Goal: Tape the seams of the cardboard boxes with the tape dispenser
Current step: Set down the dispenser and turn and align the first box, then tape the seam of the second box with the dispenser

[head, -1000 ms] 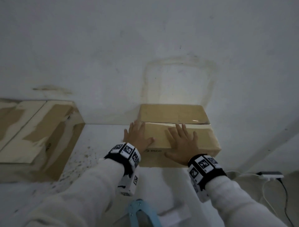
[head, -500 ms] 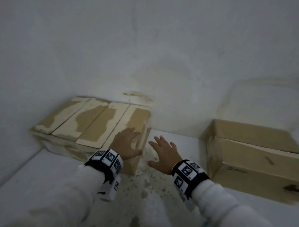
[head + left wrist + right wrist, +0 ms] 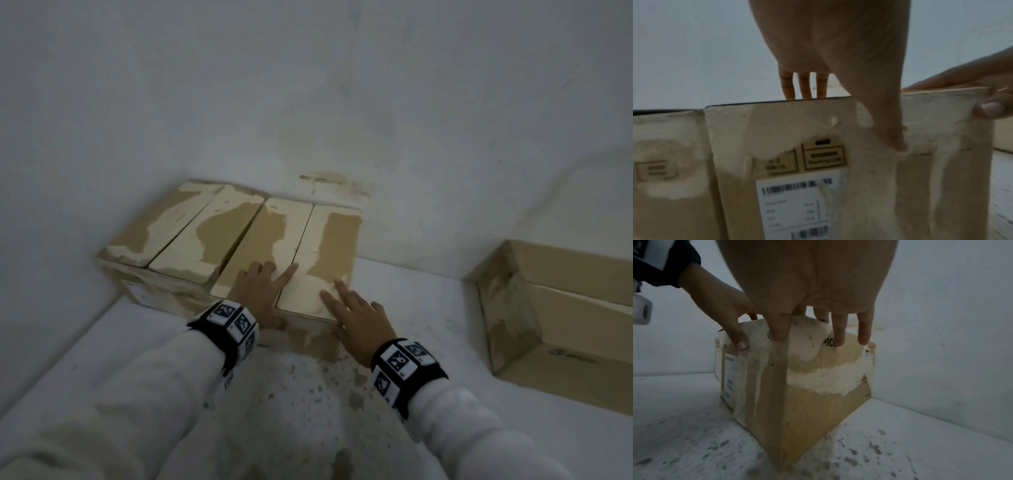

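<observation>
A worn cardboard box (image 3: 325,240) with peeled white patches stands against the wall, its centre seam (image 3: 303,236) running away from me. My left hand (image 3: 263,291) lies flat on the left flap with straight fingers, and its thumb (image 3: 894,138) presses the front face. My right hand (image 3: 356,318) rests on the near right corner, fingers straight along the top. In the right wrist view its fingertips (image 3: 838,337) touch the box's upper edge (image 3: 807,394). Neither hand holds anything. No tape dispenser is in view.
A second worn box (image 3: 178,233) stands tight against the first on its left. Another cardboard box (image 3: 565,325) lies to the right with a gap between. A white wall (image 3: 308,102) is close behind them. The white surface (image 3: 308,411) in front is speckled with dark bits.
Both hands left the right-hand box and swung left with my view. Since half a second ago they have come down onto the top of the worn box.
</observation>
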{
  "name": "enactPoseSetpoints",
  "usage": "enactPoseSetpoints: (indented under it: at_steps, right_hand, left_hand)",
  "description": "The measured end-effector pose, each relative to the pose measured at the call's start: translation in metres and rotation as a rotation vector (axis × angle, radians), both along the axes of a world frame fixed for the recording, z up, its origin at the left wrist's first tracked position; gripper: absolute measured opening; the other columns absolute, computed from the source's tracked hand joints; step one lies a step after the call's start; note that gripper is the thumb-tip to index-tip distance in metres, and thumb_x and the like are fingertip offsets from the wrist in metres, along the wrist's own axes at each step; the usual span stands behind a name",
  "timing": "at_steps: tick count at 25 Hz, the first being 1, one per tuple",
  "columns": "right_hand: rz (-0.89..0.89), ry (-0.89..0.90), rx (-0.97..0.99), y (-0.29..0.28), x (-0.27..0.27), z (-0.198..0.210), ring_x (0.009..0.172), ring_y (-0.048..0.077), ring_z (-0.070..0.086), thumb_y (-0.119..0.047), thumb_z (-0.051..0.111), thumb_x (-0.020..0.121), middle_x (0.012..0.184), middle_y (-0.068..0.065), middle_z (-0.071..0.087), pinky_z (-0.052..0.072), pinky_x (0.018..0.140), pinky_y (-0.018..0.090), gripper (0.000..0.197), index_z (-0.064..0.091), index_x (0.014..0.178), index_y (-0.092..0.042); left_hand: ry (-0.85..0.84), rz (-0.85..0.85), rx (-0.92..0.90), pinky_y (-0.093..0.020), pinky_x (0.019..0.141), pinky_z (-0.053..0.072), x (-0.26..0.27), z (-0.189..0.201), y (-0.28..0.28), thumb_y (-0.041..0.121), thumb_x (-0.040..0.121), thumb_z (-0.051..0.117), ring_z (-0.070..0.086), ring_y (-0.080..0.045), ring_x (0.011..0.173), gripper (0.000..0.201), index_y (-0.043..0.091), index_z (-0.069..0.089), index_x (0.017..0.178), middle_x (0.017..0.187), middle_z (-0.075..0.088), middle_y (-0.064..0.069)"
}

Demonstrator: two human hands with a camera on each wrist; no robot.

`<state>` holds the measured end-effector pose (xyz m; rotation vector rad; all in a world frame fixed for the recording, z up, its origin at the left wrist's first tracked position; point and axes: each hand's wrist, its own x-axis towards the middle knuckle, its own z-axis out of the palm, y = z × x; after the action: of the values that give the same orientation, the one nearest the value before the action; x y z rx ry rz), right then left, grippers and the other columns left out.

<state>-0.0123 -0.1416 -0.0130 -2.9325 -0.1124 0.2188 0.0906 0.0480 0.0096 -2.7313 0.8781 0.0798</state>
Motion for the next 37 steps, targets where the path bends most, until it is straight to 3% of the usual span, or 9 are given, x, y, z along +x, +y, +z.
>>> enactPoseSetpoints:
  at_steps: [2, 6, 11, 15, 20, 24, 27, 32, 37]
  right_hand:
    - [0.012, -0.023, 0.047, -0.010, -0.008, -0.001, 0.144, 0.024, 0.020, -0.025, 0.040, 0.097, 0.160, 0.004, -0.007, 0.026, 0.112, 0.045, 0.062, 0.007, 0.149, -0.028]
    - [0.006, -0.041, 0.030, -0.038, -0.033, 0.001, 0.116, 0.034, 0.051, -0.007, 0.038, 0.095, 0.160, 0.008, -0.004, 0.039, 0.095, 0.038, 0.061, 0.012, 0.149, -0.017]
    - [-0.083, -0.100, 0.098, -0.074, -0.069, -0.003, 0.094, 0.042, 0.061, -0.003, 0.043, 0.090, 0.158, 0.006, 0.016, 0.046, 0.084, 0.042, 0.058, 0.030, 0.145, -0.015]
    - [-0.218, -0.061, 0.178, -0.132, -0.127, 0.000, 0.131, 0.027, 0.043, -0.018, 0.050, 0.091, 0.155, 0.004, 0.026, 0.039, 0.103, 0.038, 0.059, 0.028, 0.146, -0.019]
    - [-0.539, 0.326, 0.246, -0.222, -0.214, -0.007, 0.124, 0.022, 0.049, -0.019, 0.061, 0.082, 0.137, 0.005, 0.051, 0.040, 0.101, 0.031, 0.057, 0.044, 0.136, -0.020]
    - [-0.535, 0.568, 0.098, -0.260, -0.273, -0.029, 0.133, 0.021, 0.039, 0.000, 0.047, 0.084, 0.145, 0.005, 0.043, 0.034, 0.107, 0.030, 0.059, 0.040, 0.139, -0.021]
    - [-0.408, 0.707, -0.101, -0.265, -0.296, -0.051, 0.140, 0.023, 0.027, -0.004, 0.055, 0.081, 0.152, 0.002, 0.030, 0.027, 0.113, 0.039, 0.077, 0.025, 0.144, -0.036]
    - [-0.225, 0.597, -0.276, -0.244, -0.292, -0.065, 0.128, 0.030, 0.038, -0.028, 0.071, 0.076, 0.133, 0.006, 0.047, 0.031, 0.103, 0.045, 0.065, 0.043, 0.134, -0.030]
    - [-0.211, 0.497, -0.050, -0.239, -0.287, -0.071, 0.125, 0.030, 0.047, -0.012, 0.052, 0.088, 0.133, 0.015, 0.050, 0.038, 0.102, 0.036, 0.042, 0.047, 0.130, -0.009]
  left_hand:
    - [-0.011, -0.074, 0.061, -0.046, 0.103, 0.030, -0.002, -0.001, -0.006, 0.078, 0.066, 0.054, 0.029, -0.033, 0.129, 0.112, 0.030, -0.004, 0.149, 0.145, 0.024, -0.014]
    - [0.182, -0.132, 0.013, -0.055, 0.116, 0.003, -0.022, -0.013, -0.033, 0.072, 0.074, 0.051, -0.013, -0.033, 0.145, 0.108, 0.030, -0.015, 0.148, 0.157, -0.019, -0.007]
    - [0.203, -0.085, -0.054, -0.053, 0.117, 0.003, -0.065, -0.020, -0.070, 0.069, 0.080, 0.045, -0.013, -0.034, 0.145, 0.100, 0.027, -0.015, 0.148, 0.158, -0.018, -0.005]
    - [0.232, 0.036, -0.102, -0.055, 0.116, 0.002, -0.109, -0.023, -0.106, 0.066, 0.083, 0.045, -0.015, -0.038, 0.144, 0.096, 0.026, -0.014, 0.149, 0.157, -0.020, -0.008]
    - [0.193, 0.132, -0.125, -0.058, 0.115, 0.005, -0.165, -0.025, -0.149, 0.064, 0.086, 0.041, -0.011, -0.044, 0.143, 0.092, 0.023, -0.012, 0.149, 0.157, -0.017, -0.013]
    - [0.207, 0.178, -0.140, -0.059, 0.114, 0.005, -0.199, -0.026, -0.176, 0.064, 0.086, 0.041, -0.013, -0.045, 0.142, 0.094, 0.021, -0.014, 0.149, 0.156, -0.019, -0.015]
    - [0.223, 0.223, -0.148, -0.060, 0.114, 0.004, -0.215, -0.028, -0.190, 0.064, 0.086, 0.041, -0.014, -0.045, 0.142, 0.095, 0.021, -0.016, 0.148, 0.156, -0.020, -0.016]
    - [0.254, 0.277, -0.152, -0.059, 0.114, 0.003, -0.232, -0.026, -0.198, 0.064, 0.086, 0.042, -0.014, -0.044, 0.142, 0.095, 0.021, -0.017, 0.148, 0.156, -0.021, -0.016]
    - [0.292, 0.302, -0.162, -0.059, 0.114, 0.001, -0.231, -0.022, -0.198, 0.063, 0.086, 0.045, -0.017, -0.042, 0.142, 0.096, 0.023, -0.017, 0.148, 0.156, -0.023, -0.014]
